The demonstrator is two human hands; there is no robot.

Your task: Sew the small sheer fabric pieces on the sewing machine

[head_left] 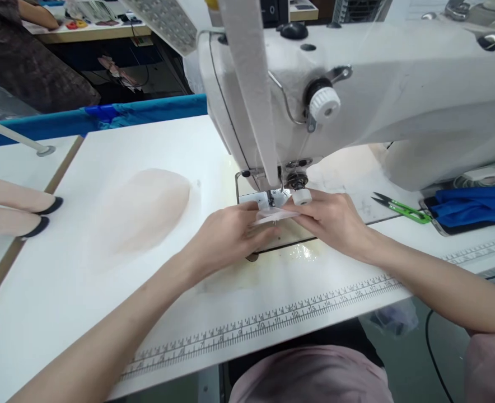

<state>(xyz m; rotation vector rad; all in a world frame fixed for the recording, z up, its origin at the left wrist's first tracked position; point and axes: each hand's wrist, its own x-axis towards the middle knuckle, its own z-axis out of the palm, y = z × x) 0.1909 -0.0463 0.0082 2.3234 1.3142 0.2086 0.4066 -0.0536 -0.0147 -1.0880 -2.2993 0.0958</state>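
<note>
A small piece of sheer white fabric [275, 214] lies just in front of the presser foot [270, 198] of a white sewing machine [356, 78]. My left hand [234, 232] pinches its left side between thumb and fingers. On the other side, my right hand [331, 218] has its fingers closed on the fabric's right edge, close to the needle area. Both hands rest low over the metal needle plate [283, 238]. The fingertips partly cover the fabric, and whether it sits under the foot is hard to see.
A sheer beige fabric piece [155, 207] lies on the white table [117, 313] to the left. Green-handled thread snips [402, 208], a phone [440, 221] and blue cloth [478, 202] are at the right. A printed ruler strip [272, 324] follows the front edge. Another person [29, 61] stands behind.
</note>
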